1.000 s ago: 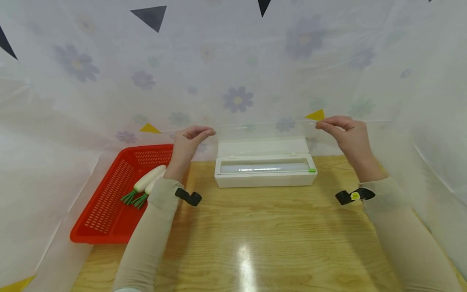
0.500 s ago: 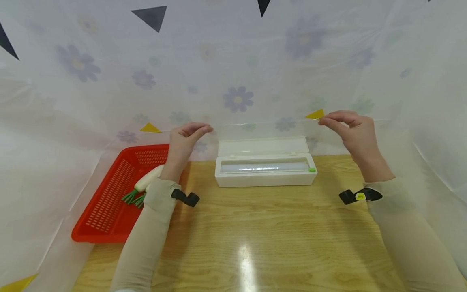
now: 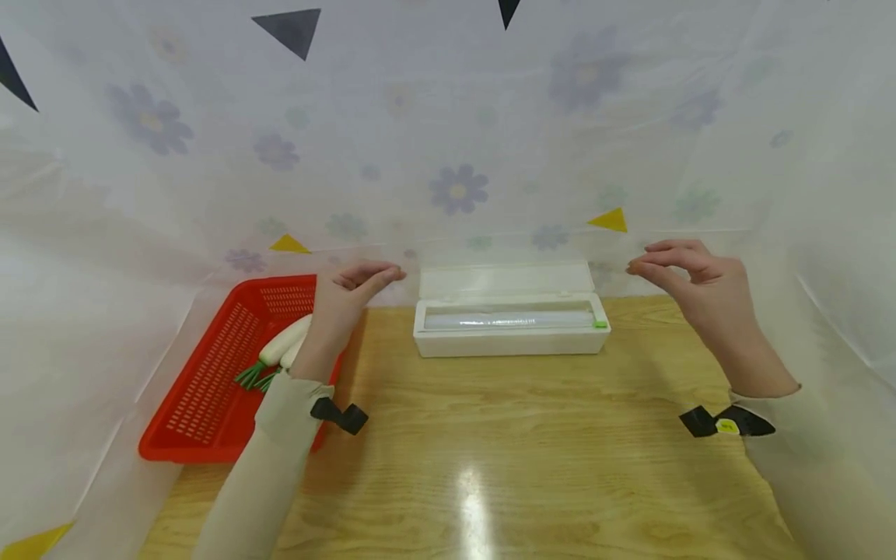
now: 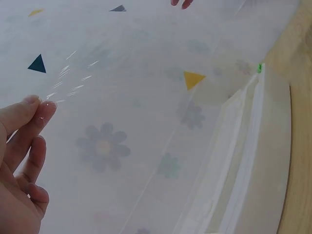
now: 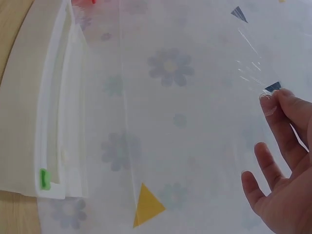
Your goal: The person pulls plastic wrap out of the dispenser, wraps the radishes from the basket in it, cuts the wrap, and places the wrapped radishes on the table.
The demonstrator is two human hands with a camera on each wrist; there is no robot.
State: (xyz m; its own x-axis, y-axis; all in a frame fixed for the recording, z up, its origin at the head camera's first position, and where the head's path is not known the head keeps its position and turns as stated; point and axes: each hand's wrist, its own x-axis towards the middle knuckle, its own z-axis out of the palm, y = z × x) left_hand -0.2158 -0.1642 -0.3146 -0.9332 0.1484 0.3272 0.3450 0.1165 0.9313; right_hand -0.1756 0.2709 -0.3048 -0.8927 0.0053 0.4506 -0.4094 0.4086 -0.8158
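Between thumb and forefinger my left hand (image 3: 346,303) pinches clear cling film (image 4: 68,80), whose thin glints fan out from the fingertips in the left wrist view. The right hand (image 3: 714,303) pinches the same kind of glinting clear film, and its other fingers are looser in the right wrist view. Between and a little beyond the hands stands a white cling film dispenser (image 3: 511,344) with its lid (image 3: 504,280) raised. A film roll (image 3: 507,320) lies inside, and a green slider (image 3: 600,324) sits at its right end. Where the film's lower edge hangs is hard to see.
A red basket (image 3: 199,373) at the left holds white radishes (image 3: 283,342) with green tops, partly hidden by the left arm. The wooden table (image 3: 532,435) lies in front. A pale flowered curtain (image 3: 458,124) stands behind and at both sides.
Both hands have come lower and nearer the person. The right hand has also shifted to the right, widening the gap between them. The dispenser and basket stay in place.
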